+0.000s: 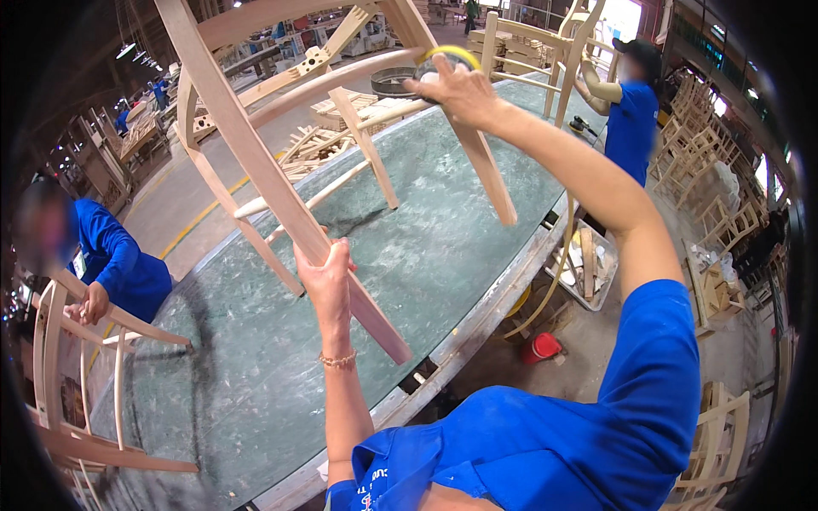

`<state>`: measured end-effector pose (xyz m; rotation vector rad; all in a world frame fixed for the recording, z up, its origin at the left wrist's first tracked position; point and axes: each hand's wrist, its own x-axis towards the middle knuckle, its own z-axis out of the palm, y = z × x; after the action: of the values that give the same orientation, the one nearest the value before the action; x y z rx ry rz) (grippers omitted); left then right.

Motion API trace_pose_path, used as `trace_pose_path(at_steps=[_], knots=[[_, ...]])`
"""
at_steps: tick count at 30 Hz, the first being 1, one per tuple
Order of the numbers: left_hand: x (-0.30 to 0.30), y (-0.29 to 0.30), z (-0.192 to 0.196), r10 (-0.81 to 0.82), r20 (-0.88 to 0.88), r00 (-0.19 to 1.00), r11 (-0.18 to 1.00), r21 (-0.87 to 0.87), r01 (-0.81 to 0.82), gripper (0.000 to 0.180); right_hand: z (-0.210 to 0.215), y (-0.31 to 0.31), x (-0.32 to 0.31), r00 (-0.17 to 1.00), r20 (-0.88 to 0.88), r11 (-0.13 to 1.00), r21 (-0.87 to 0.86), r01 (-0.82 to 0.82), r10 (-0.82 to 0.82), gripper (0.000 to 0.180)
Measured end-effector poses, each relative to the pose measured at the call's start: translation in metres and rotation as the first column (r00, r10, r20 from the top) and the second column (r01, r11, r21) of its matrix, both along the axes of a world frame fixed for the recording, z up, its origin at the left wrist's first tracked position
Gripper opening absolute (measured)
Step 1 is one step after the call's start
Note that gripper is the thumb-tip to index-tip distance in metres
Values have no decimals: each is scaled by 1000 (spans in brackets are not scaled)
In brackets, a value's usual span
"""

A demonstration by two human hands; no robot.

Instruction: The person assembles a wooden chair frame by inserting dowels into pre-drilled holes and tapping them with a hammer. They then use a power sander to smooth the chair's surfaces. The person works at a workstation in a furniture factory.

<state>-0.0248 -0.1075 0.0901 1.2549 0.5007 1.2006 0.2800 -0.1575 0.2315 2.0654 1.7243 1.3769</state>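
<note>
A bare wooden chair frame (281, 192) stands tilted over the green worktable (426, 230). My left hand (325, 277) is closed around its near leg, a little above the leg's lower end. My right hand (464, 94) is raised at the frame's far right leg, near where a curved rail meets it. Under its fingers is a round thing with a yellow rim (456, 53); the hand hides most of it, so its kind is not clear. A beaded bracelet (338, 359) circles my left wrist.
At left, a co-worker (119, 247) handles another chair frame (85, 366). Another person (630, 119) works on a chair at the far right. A hose (558, 277) hangs over the table's edge, near a bin of wood pieces (588, 264) and a red container (542, 347).
</note>
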Motion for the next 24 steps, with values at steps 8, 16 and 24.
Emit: trace_pose_path(at_steps=[8, 16, 24], knots=[[8, -3, 2, -30, 8, 1000, 999, 12, 30, 34, 69, -7, 40, 916, 240, 919, 153, -362, 321, 44], [2, -4, -1, 29, -25, 999, 999, 43, -28, 33, 91, 31, 7, 983, -133, 989, 96, -112, 124, 49], [7, -8, -9, -17, 6, 1000, 999, 38, 17, 34, 59, -7, 31, 986, -79, 981, 132, -138, 150, 58]])
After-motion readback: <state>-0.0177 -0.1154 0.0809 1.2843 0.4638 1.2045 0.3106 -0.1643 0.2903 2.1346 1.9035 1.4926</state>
